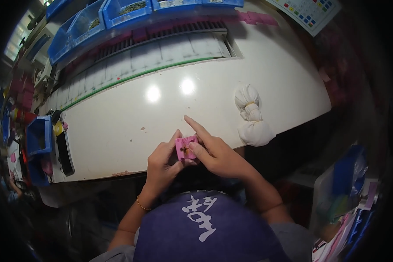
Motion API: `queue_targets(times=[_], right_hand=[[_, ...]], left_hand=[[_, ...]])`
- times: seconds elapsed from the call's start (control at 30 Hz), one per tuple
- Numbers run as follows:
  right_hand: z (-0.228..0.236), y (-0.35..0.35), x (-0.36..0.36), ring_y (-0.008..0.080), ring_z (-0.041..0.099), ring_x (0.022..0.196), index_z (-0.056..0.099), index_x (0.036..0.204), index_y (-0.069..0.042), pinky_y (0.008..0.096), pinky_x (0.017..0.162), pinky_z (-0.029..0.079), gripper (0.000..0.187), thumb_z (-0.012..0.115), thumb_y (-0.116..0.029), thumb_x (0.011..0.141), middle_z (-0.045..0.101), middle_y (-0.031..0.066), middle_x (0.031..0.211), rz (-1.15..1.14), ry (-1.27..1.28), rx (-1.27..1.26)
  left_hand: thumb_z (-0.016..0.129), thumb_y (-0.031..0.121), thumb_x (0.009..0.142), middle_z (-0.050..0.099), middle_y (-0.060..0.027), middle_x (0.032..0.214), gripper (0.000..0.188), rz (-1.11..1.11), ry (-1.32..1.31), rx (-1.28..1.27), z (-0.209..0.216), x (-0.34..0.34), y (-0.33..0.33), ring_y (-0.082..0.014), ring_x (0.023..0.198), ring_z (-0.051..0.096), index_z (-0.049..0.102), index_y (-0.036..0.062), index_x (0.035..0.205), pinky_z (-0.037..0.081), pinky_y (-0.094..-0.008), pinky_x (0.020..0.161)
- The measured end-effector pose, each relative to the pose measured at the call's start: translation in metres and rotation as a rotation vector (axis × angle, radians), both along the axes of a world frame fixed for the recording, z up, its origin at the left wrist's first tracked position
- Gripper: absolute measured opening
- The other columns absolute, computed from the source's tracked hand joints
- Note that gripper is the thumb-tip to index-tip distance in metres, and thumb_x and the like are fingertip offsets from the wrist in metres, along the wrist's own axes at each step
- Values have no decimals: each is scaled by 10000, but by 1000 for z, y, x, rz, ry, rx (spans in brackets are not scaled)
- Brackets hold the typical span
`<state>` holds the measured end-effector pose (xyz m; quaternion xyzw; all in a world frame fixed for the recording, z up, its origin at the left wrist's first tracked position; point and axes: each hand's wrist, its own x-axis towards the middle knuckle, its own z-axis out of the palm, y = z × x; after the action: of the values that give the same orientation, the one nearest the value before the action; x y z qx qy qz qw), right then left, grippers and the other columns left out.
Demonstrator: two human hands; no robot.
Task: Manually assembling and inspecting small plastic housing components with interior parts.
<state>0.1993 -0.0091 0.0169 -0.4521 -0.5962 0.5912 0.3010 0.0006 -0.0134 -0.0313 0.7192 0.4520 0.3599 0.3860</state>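
A small pink block, probably a rubber mould, is held over the near edge of the white table. Its upper face carries a dark and yellowish mark or hollow in the middle. My left hand is closed round the block's left side and lower edge, with the thumb below. From the right, my right hand grips it too, its thumb pressed on the upper face. The right index finger points out over the table, and the other right fingers are partly hidden behind the block.
A tied white cloth bundle lies to the right. A dark phone-like object and a blue bin are at the left edge. Along the back runs a recessed conveyor belt below blue bins; several pink blocks sit back right.
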Motion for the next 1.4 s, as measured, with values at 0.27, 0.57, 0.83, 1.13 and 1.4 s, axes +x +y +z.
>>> queue_targets(times=[0.27, 0.57, 0.83, 1.13, 1.4], right_hand=[[-9, -1, 3, 259, 575, 733, 59, 1574, -18, 359, 772, 470, 669, 405, -119, 1010, 597, 169, 846, -19, 102, 86], [-9, -3, -5, 343, 599, 776, 50, 1559, 23, 395, 805, 474, 671, 409, -159, 1022, 593, 209, 854, -39, 141, 115], [-15, -9, -13, 454, 578, 1003, 51, 1561, 20, 466, 933, 424, 663, 395, -194, 1036, 581, 332, 1113, -54, 80, 236], [-17, -11, -14, 438, 573, 983, 41, 1565, 13, 444, 941, 425, 657, 386, -193, 1045, 572, 313, 1070, -70, 109, 238], [-17, -13, -14, 387, 591, 962, 54, 1563, 21, 408, 933, 436, 638, 371, -189, 1050, 558, 322, 1159, -96, 154, 169]], left_hand=[[847, 110, 761, 656, -71, 944, 699, 98, -160, -225, 5, 2, -8, -112, 857, 645, 544, -7, 1380, 550, -275, 761], [742, 73, 870, 668, -107, 929, 617, 160, -73, -89, 29, 13, -12, -126, 801, 658, 485, -28, 1422, 546, -274, 728], [659, 6, 906, 652, -152, 854, 589, 239, 203, 122, 32, 19, -10, -184, 685, 634, 442, -12, 1453, 524, -305, 635], [659, -63, 885, 662, -132, 866, 550, 232, 130, 214, 26, 18, -8, -170, 728, 661, 486, 9, 1402, 543, -291, 660], [659, -51, 895, 660, -64, 862, 437, 262, 22, 159, 19, 14, -7, -72, 707, 616, 551, 23, 1312, 512, -217, 627]])
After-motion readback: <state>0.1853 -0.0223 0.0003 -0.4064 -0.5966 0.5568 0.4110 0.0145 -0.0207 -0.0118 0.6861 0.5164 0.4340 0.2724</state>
